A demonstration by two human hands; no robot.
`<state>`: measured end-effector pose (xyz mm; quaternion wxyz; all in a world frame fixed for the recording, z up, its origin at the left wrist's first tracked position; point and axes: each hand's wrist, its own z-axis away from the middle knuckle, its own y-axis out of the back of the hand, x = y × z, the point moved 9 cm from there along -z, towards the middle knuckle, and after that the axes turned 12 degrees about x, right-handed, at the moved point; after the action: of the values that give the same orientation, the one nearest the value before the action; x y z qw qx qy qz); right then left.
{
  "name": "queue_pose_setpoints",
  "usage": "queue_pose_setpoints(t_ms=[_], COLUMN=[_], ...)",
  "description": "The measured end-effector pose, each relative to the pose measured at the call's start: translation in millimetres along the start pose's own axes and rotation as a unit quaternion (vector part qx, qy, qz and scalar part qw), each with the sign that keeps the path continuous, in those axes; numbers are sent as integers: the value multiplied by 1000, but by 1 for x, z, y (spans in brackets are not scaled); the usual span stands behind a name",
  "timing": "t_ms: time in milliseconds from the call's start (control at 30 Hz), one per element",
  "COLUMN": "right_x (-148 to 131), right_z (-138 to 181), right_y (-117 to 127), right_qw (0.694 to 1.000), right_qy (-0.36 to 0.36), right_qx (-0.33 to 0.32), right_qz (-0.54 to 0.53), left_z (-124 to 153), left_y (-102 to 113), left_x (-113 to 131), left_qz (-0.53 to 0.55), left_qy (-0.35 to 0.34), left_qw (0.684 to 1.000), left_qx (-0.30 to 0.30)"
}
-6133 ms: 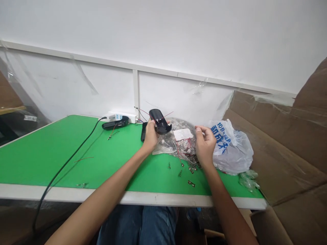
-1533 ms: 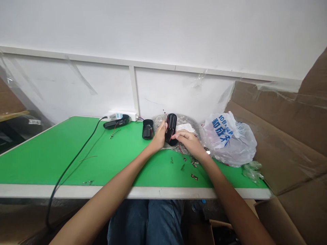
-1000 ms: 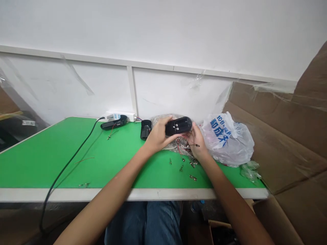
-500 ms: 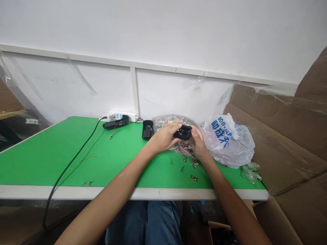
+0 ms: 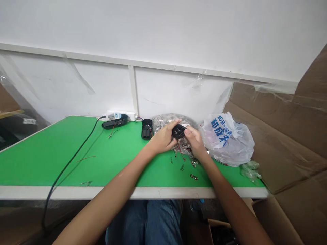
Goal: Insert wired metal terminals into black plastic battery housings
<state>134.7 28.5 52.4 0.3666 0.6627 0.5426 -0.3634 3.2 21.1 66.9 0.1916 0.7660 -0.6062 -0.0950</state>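
A black plastic battery case is held up between both hands over the table. My left hand grips its left end, fingers along the far side and thumb below. On its right end my right hand closes, thumb on the near face. Red and dark wires hang beneath it. Behind and below the hands lies a clear plastic bag of small metal parts. Several loose metal contacts are scattered on the table in front. A similar open black case stands left of my left hand.
On the green table, another black case with wires lies by a white power strip. A black cable runs over the front edge. A white plastic bag and cardboard border the right side.
The black case has turned and tilted in my hands and shifted slightly left. My right hand has moved left with it. Wires now show hanging below the case.
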Motion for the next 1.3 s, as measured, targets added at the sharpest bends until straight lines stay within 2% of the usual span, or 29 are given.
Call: queue_pose_setpoints(t_ms=[100,233,300,433,567,700,867,967,1067,1133,1233,1300], right_x=[-15,-16,-11,1,20,40,39,39,36,25,2,-7], right_z=[2,0,-2,-5,-7,-9,-16,-20,-23,-23,-16,-10], right_y=[-2,0,1,-5,-12,-13,5,18,24,25,20,14], right_qw=[997,995,996,1000,994,969,951,945,962,983,987,977], right_qy=[67,83,66,13,-78,-169,-161,-140,-94,-23,105,155], right_qx=[-6,8,14,-14,-29,10,86,130,138,128,112,100], right_qz=[31,53,55,22,-77,-182,-250,-264,-214,-126,37,107], left_z=[1,3,3,4,0,-8,-16,-17,-13,-9,-4,1], left_y=[-1,-3,-4,-5,-1,5,24,21,5,-2,-4,-4], left_x=[-1,0,0,-5,-8,-5,11,16,11,3,-13,-25], left_qz=[5,4,4,4,-37,-132,-187,-184,-141,-87,18,101], left_qy=[14,5,-11,-28,-32,-1,-8,-9,54,136,273,351], left_qw=[1000,1000,1000,999,999,991,981,982,987,985,962,928], left_qx=[-12,-21,-24,-27,-17,-8,60,33,-47,-61,6,72])
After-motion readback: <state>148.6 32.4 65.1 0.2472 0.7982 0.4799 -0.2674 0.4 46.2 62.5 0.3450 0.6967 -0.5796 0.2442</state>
